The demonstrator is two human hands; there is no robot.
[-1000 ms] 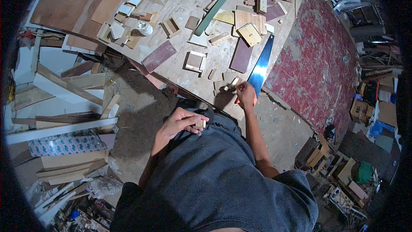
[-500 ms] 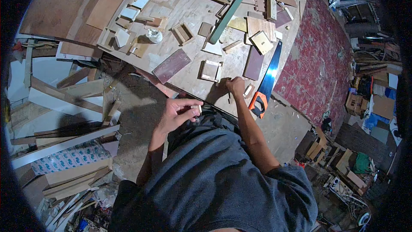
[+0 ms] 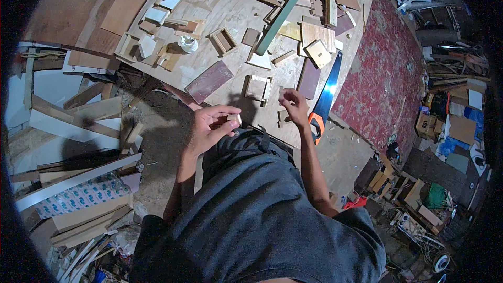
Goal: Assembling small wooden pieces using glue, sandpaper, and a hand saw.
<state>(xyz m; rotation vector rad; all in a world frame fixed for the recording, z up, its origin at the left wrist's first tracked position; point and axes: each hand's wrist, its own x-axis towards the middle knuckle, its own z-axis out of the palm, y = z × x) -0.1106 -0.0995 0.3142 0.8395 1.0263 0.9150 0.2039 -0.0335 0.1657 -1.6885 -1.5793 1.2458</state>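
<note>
My left hand (image 3: 210, 128) pinches a small pale wood block (image 3: 237, 119) between thumb and fingers, just off the near table edge. Over the table's front, my right hand (image 3: 297, 108) is closed at the fingertips on a small greyish-brown piece (image 3: 281, 94), whose kind is too small to make out. A small open wooden box (image 3: 257, 88) lies just beyond, between the hands. To the right of my right hand rests a handsaw (image 3: 328, 88) with an orange and black handle. A dark reddish board (image 3: 209, 82) lies beyond my left hand.
On the plywood table (image 3: 204, 21) are a green strip (image 3: 280, 20), a small wooden frame (image 3: 223, 41), a white tub (image 3: 187, 44) and several offcuts. Long boards (image 3: 78, 120) are piled at the left. A red, worn panel (image 3: 385, 63) lies to the right.
My right hand has lifted off the tabletop and turned, now with a small piece at its fingertips. My left hand has shifted slightly left and up, still pinching the wood block.
</note>
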